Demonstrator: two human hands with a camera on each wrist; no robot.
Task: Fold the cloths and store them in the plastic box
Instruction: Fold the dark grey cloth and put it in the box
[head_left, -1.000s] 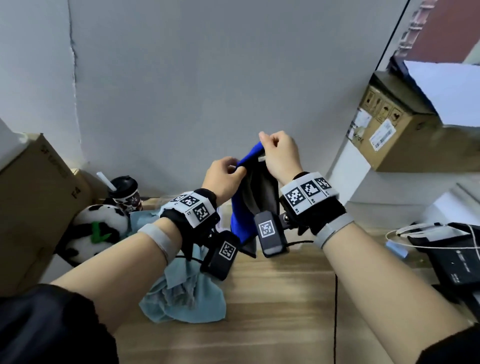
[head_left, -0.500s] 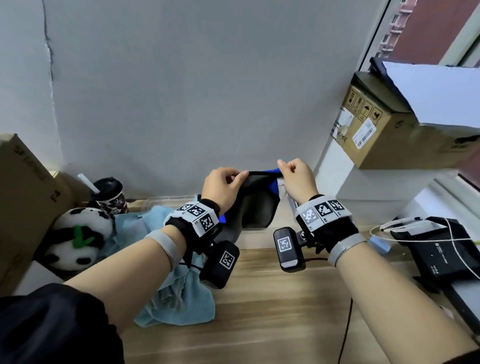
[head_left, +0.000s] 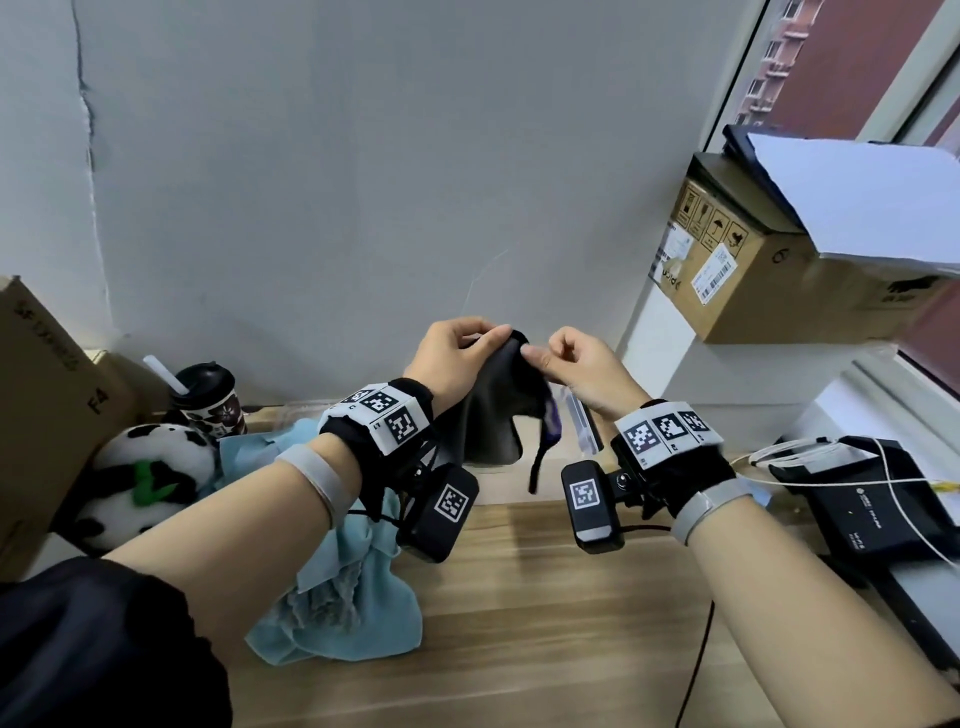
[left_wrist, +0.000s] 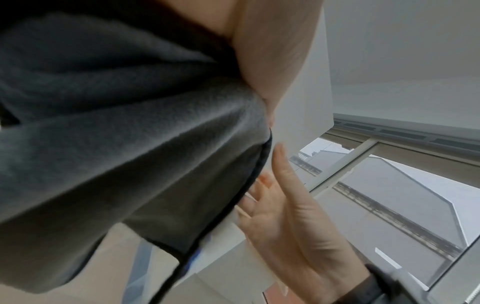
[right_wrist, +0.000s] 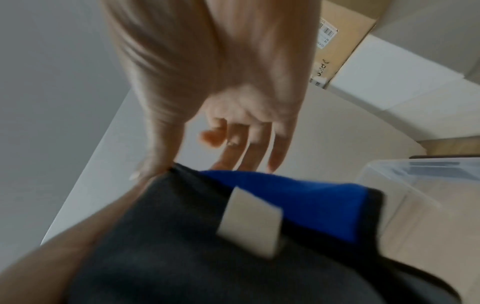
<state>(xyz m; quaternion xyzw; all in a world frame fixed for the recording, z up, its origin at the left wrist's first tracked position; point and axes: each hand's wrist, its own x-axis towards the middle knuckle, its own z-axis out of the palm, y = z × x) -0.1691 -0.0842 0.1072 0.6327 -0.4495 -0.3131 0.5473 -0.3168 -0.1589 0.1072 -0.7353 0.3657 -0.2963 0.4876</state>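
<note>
A dark grey cloth (head_left: 491, 415) with a blue reverse (right_wrist: 298, 197) and a white label (right_wrist: 249, 222) hangs above the table's far edge. My left hand (head_left: 457, 353) pinches its top edge. My right hand (head_left: 571, 364) is right beside it. Its thumb (right_wrist: 148, 164) touches the same top corner and its fingers (right_wrist: 254, 152) are loosely spread behind the cloth, gripping nothing. A crumpled light blue cloth (head_left: 353, 597) lies on the wooden table (head_left: 545, 623) under my left forearm. The clear plastic box (right_wrist: 415, 181) stands behind the hanging cloth, mostly hidden in the head view.
At the left stand a cardboard box (head_left: 41, 395), a panda plush (head_left: 145, 467) and a lidded cup with a straw (head_left: 208, 400). Another cardboard box (head_left: 753, 280) sits on the right-hand ledge. A black device with white cables (head_left: 872, 499) lies at the right.
Both hands held the cloth stretched between them. They have come together, so the top edge is now gathered in my left hand and my right fingers have loosened.
</note>
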